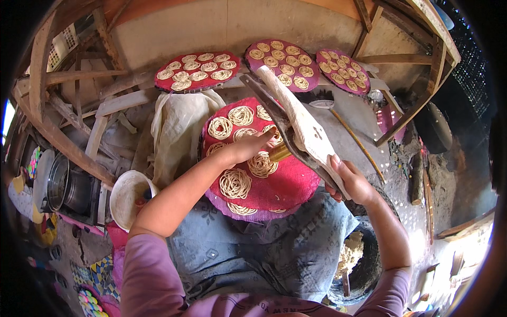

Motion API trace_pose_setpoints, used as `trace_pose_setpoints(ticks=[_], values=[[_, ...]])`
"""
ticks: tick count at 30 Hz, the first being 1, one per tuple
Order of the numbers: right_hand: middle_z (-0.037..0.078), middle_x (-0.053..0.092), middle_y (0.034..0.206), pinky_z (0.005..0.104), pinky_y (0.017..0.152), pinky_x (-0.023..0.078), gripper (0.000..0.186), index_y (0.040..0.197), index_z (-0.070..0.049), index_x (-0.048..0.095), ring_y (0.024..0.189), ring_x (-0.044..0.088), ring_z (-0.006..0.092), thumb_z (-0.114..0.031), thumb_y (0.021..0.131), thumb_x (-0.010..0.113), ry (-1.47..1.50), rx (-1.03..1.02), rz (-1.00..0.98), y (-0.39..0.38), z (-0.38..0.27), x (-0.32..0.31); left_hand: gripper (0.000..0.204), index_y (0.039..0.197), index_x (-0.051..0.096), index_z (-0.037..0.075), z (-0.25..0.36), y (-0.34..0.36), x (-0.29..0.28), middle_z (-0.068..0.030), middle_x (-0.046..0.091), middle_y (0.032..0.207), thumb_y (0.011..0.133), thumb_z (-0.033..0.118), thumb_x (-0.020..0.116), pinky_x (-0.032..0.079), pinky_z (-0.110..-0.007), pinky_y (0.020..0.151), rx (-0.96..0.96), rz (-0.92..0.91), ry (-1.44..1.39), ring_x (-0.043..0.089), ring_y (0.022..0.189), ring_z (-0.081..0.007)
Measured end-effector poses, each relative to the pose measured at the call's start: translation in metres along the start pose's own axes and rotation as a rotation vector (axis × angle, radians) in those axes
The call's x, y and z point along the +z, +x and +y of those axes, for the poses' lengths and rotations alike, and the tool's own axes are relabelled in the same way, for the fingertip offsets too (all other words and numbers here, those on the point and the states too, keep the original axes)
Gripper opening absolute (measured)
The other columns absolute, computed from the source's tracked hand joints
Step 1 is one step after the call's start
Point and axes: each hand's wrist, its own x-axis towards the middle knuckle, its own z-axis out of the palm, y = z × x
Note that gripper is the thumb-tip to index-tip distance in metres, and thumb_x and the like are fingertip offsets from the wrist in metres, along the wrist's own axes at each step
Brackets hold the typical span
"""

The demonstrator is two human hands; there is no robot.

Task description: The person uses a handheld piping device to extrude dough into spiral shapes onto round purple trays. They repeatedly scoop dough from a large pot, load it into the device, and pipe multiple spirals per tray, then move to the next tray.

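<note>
A long wooden hand press slants across the view, made of a pale upper bar and a dark lower bar. A brass cylinder juts from beneath it. My right hand is closed round the near ends of both bars, thumb on top. My left hand is at the brass cylinder, its fingers curled against the press and partly hidden behind it. Below lies a round tray covered in red cloth, over my lap. Several coiled nests of pale noodle strands rest on it, mostly toward its left and far sides.
Three more round trays of noodle nests stand at the back: a red one, a purple-red one and a smaller one. A white bucket sits left. A dark basin with pale dough sits right.
</note>
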Motion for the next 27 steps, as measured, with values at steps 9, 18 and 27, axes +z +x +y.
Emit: trace_pose_setpoints(ticks=[9, 18, 27], values=[[0.005, 0.050, 0.063, 0.0261, 0.044, 0.039, 0.065, 0.096, 0.000, 0.054, 0.048, 0.048, 0.0119, -0.063, 0.096, 0.036, 0.059, -0.061, 0.071, 0.010, 0.010, -0.003, 0.068, 0.116, 0.061, 0.000, -0.011, 0.006, 0.009, -0.0220, 0.066, 0.102, 0.097, 0.060, 0.036, 0.043, -0.041, 0.093, 0.177, 0.200, 0.104, 0.061, 0.102, -0.0313], [0.004, 0.052, 0.062, 0.0252, 0.043, 0.040, 0.062, 0.092, -0.002, 0.053, 0.049, 0.050, 0.0113, -0.061, 0.097, 0.037, 0.067, -0.112, 0.106, -0.003, 0.015, -0.014, 0.035, 0.110, 0.067, 0.008, -0.013, -0.050, 0.023, -0.0069, 0.043, 0.145, 0.093, 0.035, 0.054, 0.036, -0.046, 0.100, 0.548, 0.543, 1.128, 0.045, 0.117, -0.0335], [0.006, 0.059, 0.073, 0.0235, 0.048, 0.042, 0.064, 0.105, -0.002, 0.057, 0.057, 0.054, 0.0105, -0.063, 0.096, 0.039, 0.042, -0.033, 0.006, -0.041, -0.018, -0.020, 0.082, 0.131, 0.051, 0.002, 0.092, -0.014, -0.045, -0.0224, 0.044, 0.143, 0.096, 0.066, 0.012, 0.033, -0.049, 0.110, 0.877, -0.084, -1.217, 0.048, 0.125, -0.0373]])
